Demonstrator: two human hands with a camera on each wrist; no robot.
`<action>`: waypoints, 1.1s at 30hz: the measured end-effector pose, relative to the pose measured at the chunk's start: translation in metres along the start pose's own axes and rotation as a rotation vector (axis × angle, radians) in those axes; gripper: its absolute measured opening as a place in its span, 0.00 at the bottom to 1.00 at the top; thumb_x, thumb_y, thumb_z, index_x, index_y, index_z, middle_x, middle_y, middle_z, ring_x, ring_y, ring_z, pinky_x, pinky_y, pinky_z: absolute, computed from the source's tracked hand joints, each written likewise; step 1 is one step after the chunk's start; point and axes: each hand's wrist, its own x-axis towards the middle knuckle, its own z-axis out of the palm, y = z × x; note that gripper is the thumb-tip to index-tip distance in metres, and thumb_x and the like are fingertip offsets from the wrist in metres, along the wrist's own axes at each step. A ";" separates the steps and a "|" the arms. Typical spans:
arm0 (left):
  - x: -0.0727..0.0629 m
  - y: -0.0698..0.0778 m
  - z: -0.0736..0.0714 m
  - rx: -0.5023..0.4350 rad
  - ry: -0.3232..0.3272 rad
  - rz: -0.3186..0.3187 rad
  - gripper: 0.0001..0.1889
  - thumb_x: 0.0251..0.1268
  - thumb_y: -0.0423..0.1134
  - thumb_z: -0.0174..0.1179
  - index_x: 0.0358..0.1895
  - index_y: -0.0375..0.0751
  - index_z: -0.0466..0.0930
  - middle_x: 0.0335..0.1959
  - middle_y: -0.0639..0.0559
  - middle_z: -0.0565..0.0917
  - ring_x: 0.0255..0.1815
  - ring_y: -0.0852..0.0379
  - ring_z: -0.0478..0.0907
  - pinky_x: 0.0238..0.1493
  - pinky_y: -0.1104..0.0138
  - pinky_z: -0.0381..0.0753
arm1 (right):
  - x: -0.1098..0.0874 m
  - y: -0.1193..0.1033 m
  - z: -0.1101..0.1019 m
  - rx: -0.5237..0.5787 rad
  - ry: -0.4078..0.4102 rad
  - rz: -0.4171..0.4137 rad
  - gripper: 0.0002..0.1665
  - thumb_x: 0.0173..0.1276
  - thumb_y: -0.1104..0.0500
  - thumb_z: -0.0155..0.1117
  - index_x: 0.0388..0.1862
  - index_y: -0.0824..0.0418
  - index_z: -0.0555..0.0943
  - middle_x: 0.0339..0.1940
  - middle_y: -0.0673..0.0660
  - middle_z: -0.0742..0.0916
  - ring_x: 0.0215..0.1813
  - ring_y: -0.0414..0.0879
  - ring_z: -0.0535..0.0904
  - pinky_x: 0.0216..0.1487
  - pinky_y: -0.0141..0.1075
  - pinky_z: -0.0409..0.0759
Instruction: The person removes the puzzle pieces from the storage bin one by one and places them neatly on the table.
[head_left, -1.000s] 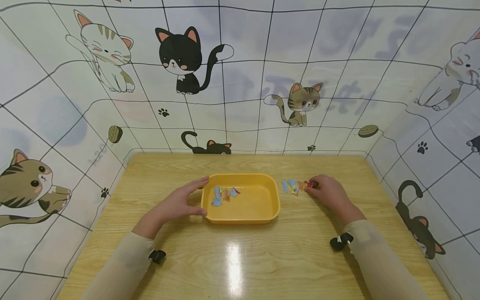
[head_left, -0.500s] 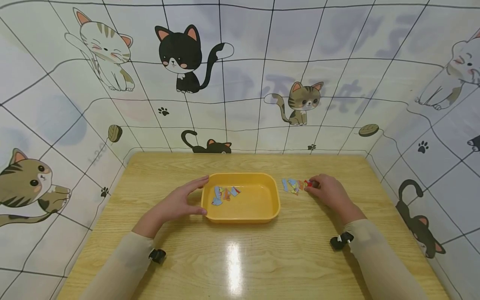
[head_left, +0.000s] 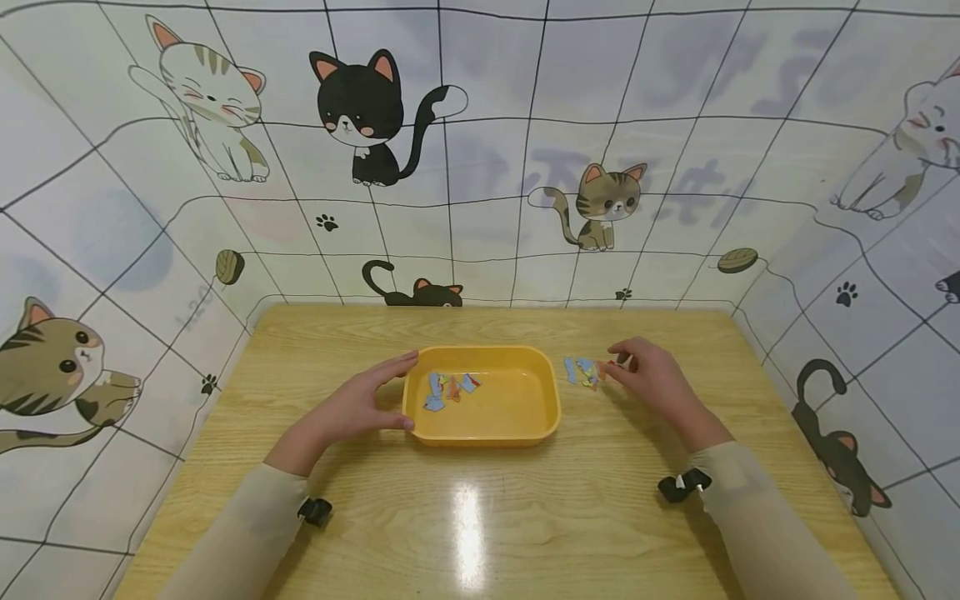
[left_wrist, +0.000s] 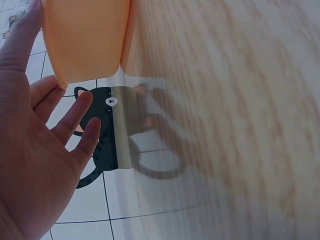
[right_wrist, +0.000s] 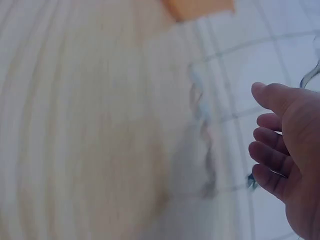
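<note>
A yellow plastic tray (head_left: 495, 417) lies on the table, holding several small flat light-blue, orange and yellow printed pieces (head_left: 435, 403) at its left. My left hand (head_left: 358, 403) rests at the tray's left end, thumb at the near corner and index finger at the far one; its other fingers are loosely bent in the left wrist view. To the right of the tray is a row of similar flat pieces (head_left: 587, 372). My right hand (head_left: 651, 377) is over the row's right end, thumb and index finger apart, with a bit of red showing between them.
The wood-grain table (head_left: 375, 517) meets white grid-patterned walls (head_left: 480, 167) printed with cats at the back and sides. Each wrist wears a small black camera, one on the left (head_left: 315, 512) and one on the right (head_left: 684, 485).
My right thumb and index finger have spread apart from the red piece at the row's right end, and the hand has risen and shifted slightly left. The left hand and tray stay put.
</note>
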 end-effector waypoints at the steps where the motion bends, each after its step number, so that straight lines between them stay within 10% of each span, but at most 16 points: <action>1: 0.000 0.000 0.000 0.002 0.001 0.003 0.57 0.58 0.48 0.86 0.90 0.49 0.62 0.91 0.59 0.57 0.85 0.42 0.66 0.84 0.36 0.59 | 0.001 -0.008 -0.002 0.023 0.007 -0.022 0.23 0.79 0.54 0.77 0.62 0.68 0.87 0.46 0.61 0.89 0.38 0.49 0.81 0.37 0.43 0.81; 18: -0.001 0.003 -0.001 0.007 0.001 0.011 0.56 0.60 0.47 0.86 0.89 0.46 0.62 0.91 0.53 0.57 0.86 0.40 0.64 0.83 0.34 0.58 | 0.028 -0.132 0.023 0.021 -0.174 -0.279 0.25 0.75 0.52 0.79 0.64 0.63 0.86 0.49 0.58 0.86 0.41 0.48 0.82 0.42 0.42 0.83; 33: 0.000 0.002 -0.001 -0.002 0.005 0.014 0.56 0.60 0.46 0.86 0.89 0.46 0.62 0.91 0.53 0.58 0.86 0.40 0.63 0.84 0.34 0.57 | 0.057 -0.173 0.084 -0.098 -0.398 -0.320 0.34 0.76 0.47 0.79 0.73 0.60 0.81 0.56 0.56 0.88 0.50 0.48 0.86 0.50 0.45 0.86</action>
